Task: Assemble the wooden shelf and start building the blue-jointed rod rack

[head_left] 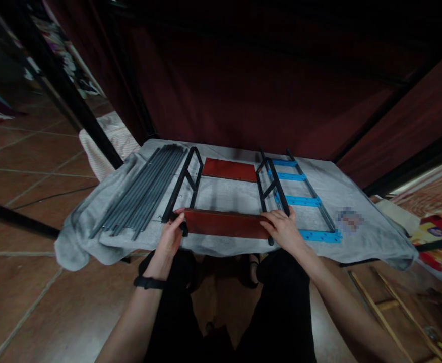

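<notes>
A red-brown board (225,223) lies across the near ends of two black metal side frames, one on the left (183,184) and one on the right (269,184). My left hand (170,238) grips the board's left end, fingers curled over its edge. My right hand (283,229) presses on its right end, where it meets the right frame. A second red-brown board (229,169) sits between the frames at the far end. All of it rests on a grey cloth (92,222).
A bundle of several grey metal rods (145,189) lies at the left of the cloth. To the right is a black frame with blue perforated strips (300,200). Dark red panels (243,85) stand behind. Tiled floor (27,171) lies left, wooden slats (379,302) at lower right.
</notes>
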The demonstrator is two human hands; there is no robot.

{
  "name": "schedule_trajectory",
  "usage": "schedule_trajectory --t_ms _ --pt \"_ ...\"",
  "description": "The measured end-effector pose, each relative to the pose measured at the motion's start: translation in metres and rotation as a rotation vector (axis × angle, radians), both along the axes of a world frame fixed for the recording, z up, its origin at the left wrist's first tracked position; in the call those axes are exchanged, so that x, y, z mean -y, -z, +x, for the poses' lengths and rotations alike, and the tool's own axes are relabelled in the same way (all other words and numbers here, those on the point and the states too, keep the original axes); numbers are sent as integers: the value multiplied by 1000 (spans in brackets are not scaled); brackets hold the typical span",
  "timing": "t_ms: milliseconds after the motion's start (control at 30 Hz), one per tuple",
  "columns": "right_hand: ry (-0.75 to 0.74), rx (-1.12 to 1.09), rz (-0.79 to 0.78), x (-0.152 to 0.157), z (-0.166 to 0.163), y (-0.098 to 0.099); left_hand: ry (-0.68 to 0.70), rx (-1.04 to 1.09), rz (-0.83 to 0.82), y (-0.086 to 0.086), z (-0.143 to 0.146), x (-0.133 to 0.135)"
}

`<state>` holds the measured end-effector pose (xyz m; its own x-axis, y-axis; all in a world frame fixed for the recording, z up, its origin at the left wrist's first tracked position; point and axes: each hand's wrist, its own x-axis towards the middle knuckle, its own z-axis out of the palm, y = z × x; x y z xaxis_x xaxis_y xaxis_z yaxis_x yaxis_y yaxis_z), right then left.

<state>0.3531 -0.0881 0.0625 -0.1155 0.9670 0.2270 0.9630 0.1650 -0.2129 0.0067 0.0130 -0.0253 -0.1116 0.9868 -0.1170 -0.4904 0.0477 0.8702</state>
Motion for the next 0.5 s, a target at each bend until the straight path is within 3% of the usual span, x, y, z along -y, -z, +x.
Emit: schedule_trajectory --t_ms 300,500 --pt "164 62 86 12 0 -1 45 -188 91 4 5 17" --pt "35 -145 39 10 13 11 71 -316 93 0 11 22"
